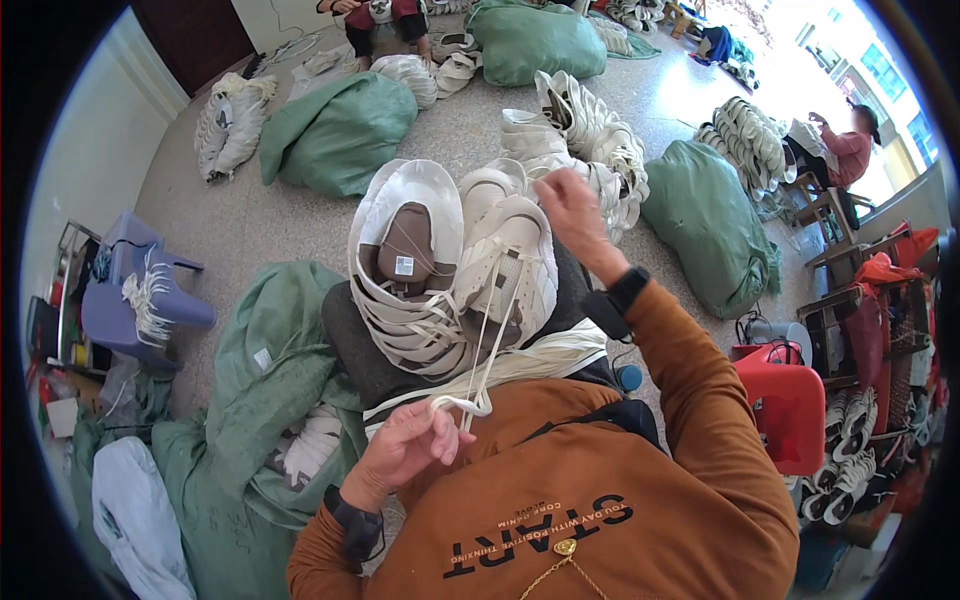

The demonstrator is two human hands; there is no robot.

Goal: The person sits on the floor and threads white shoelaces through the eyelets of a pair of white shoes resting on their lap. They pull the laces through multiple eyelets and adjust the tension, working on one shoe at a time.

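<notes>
Across my lap lies a nested stack of cream shoe uppers (405, 325), the front one showing a brown lining and a white label. Beside it on the right is another cream shoe upper (530, 250) with laces running through its front. Pinched in my left hand (415, 447), close to my body, is a looped white shoelace (462, 404) that stretches up to this upper. My right hand (580, 215) is raised at the upper's far right side with its fingers curled together; what they hold, if anything, is hidden. A bundle of loose white laces (545, 355) rests across my lap.
Green sacks (345, 130) stand on the floor ahead, and another green sack (710, 225) is at the right. More stacked uppers (600, 140) lie beyond my right hand. A purple stool (125, 300) is at left, a red plastic stool (785, 410) at right. Other people sit farther off.
</notes>
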